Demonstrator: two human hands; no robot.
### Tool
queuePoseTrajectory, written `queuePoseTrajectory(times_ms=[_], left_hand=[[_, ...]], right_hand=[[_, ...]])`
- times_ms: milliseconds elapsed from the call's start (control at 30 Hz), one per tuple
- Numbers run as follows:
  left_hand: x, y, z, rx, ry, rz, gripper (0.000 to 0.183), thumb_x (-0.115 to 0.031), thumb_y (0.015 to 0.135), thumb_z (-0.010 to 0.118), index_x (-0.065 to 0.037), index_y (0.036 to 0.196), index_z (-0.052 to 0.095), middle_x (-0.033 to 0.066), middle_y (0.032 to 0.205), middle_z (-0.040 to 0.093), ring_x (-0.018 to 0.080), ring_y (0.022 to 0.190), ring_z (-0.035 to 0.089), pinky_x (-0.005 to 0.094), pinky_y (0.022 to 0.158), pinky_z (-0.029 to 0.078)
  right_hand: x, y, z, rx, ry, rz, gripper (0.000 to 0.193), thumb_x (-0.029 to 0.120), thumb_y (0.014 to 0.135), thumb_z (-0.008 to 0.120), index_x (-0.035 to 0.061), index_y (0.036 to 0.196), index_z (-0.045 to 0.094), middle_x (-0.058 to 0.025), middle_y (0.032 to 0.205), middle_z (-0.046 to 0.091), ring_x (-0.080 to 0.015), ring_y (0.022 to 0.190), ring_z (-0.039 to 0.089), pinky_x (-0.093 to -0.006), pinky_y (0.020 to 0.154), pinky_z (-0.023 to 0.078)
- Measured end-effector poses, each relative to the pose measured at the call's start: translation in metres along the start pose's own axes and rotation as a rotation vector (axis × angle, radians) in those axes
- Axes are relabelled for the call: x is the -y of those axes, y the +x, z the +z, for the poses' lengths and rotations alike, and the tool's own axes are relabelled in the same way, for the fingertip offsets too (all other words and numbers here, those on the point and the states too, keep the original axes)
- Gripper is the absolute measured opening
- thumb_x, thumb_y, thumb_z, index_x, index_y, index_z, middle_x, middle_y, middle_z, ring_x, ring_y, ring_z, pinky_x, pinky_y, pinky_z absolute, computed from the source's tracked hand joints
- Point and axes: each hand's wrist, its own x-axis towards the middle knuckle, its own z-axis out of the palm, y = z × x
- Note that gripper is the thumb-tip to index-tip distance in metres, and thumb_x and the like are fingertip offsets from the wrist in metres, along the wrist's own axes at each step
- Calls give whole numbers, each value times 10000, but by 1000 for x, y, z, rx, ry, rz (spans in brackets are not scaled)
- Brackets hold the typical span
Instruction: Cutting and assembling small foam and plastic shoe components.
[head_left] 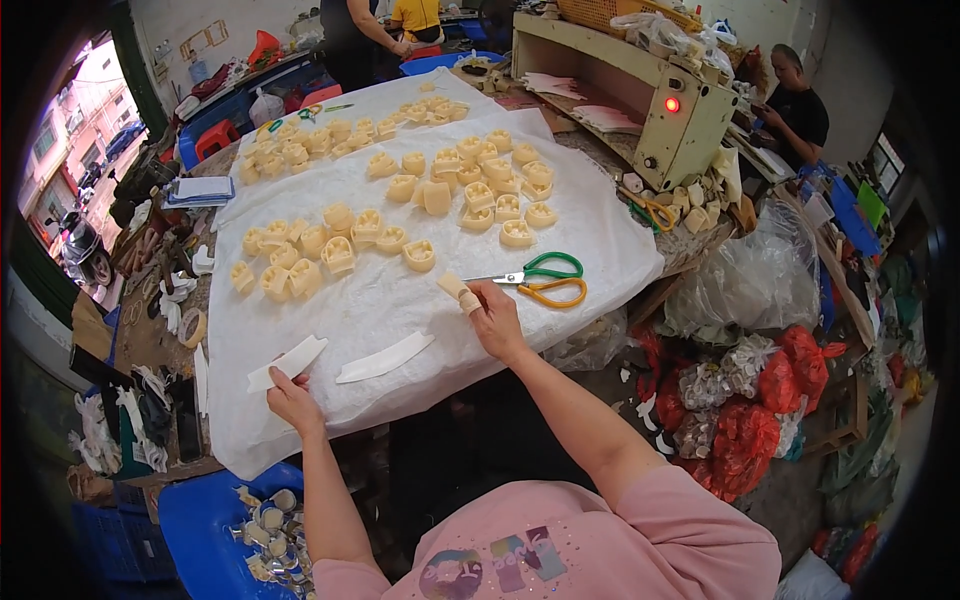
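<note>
Sheeting (605, 225), white and creased, spreads before the person, with groups of cream pieces (432, 198) lying beyond both hands. Scissors (515, 278) with green and yellow handles rest just past the person's right hand (497, 322), handles to the right. Between the hands lies a loose white strip (385, 358), its long axis slanting from near left to far right, one end near each hand; which hand is closer is hard to tell. The left hand (293, 402) pinches a held strip (295, 360), fingers closed on its near edge, at a similar slant. The right fingers close on a small cream piece (455, 288), which points away and leftward.
</note>
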Motion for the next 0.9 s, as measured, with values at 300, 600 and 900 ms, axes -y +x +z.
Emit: queuePoseTrajectory(times_ms=[300, 600, 900], left_hand=[[4, 1, -1, 13, -15, -6, 482, -353, 974, 350, 18, 967, 657, 35, 572, 567, 99, 485, 489, 248, 464, 381], [-5, -4, -3, 33, -62, -22, 457, -332, 980, 343, 8, 1022, 645, 16, 604, 562, 75, 505, 464, 222, 474, 366], [-7, -8, -5, 44, -125, -60, 423, -314, 986, 349, -6, 1053, 632, -7, 633, 554, 56, 535, 456, 198, 485, 342]], right_hand=[[-2, 0, 1, -3, -13, -19, 216, 205, 854, 601, 20, 964, 577, -107, 797, 567, -215, 669, 551, -310, 608, 447], [-3, -1, 1, 9, -13, -53, 220, 205, 849, 607, 23, 968, 574, -101, 786, 550, -208, 652, 533, -304, 597, 438], [3, -3, -2, 43, -6, -13, 215, 201, 859, 607, 20, 969, 571, -88, 774, 541, -188, 646, 512, -292, 591, 428]])
